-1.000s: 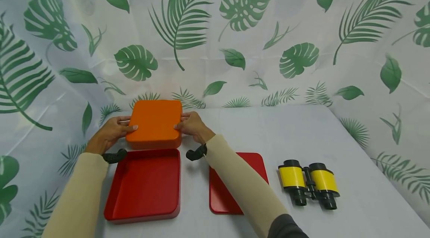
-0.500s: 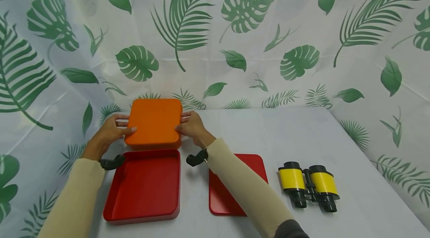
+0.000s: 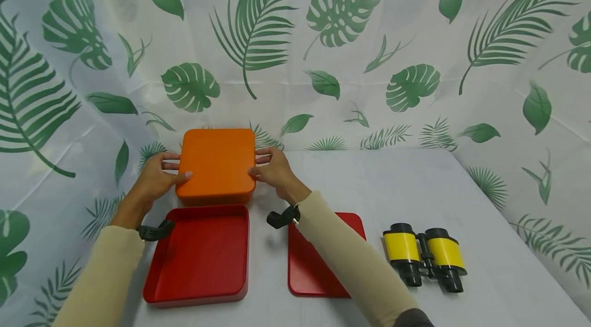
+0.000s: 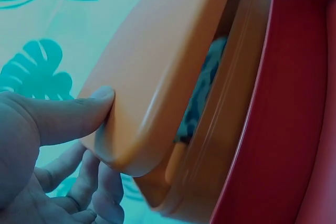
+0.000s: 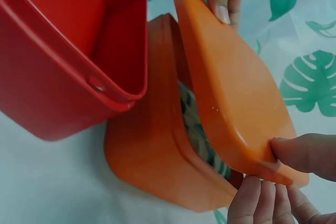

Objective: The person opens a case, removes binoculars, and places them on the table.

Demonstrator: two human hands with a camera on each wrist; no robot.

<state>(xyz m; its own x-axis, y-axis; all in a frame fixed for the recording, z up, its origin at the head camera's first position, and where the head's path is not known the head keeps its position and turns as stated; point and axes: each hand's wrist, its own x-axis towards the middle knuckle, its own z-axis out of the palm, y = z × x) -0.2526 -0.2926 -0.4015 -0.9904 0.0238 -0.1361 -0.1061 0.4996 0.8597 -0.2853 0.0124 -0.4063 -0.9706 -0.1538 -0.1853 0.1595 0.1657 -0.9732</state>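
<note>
My left hand [image 3: 159,175] and right hand [image 3: 279,173] pinch an orange lid [image 3: 217,160] by its two sides, thumbs on top and fingers beneath. The lid is raised and tilted over an orange box [image 5: 147,145], leaving a gap along the near side. Through that gap in the right wrist view shows a camouflage-patterned thing [image 5: 197,129] inside the box; the lid hides most of it. Directly in front of the orange box stands a red box [image 3: 200,255], lidless, with its bare floor showing.
Right of the red box lies a flat red lid [image 3: 304,270], partly covered by my right sleeve. Yellow and black binoculars [image 3: 427,255] rest farther right on the white table [image 3: 369,183]. A leaf-print sheet [image 3: 286,85] rises behind and at both sides.
The orange lid has risen off its box and shifted slightly right, both hands moving with it. The red box, red lid and binoculars stay put.
</note>
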